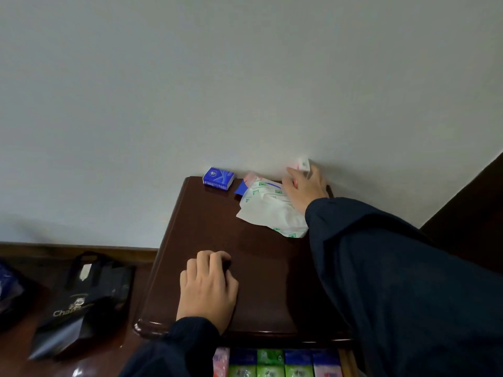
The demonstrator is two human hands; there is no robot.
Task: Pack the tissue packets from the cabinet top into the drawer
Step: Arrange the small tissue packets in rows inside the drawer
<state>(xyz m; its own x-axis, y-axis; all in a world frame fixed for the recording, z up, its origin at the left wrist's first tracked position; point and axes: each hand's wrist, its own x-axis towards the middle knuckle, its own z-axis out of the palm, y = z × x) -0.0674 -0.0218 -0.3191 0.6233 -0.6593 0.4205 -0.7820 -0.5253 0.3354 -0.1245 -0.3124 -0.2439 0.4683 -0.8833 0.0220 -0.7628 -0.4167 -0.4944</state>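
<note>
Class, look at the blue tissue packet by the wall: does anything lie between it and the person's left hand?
No. Only bare cabinet top separates the left hand from the blue tissue packet; the white plastic wrapper lies off to the right.

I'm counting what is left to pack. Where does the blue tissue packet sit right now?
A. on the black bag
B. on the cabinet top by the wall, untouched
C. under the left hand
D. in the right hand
B: the blue tissue packet lies on the cabinet top against the wall, apart from both hands.
</note>
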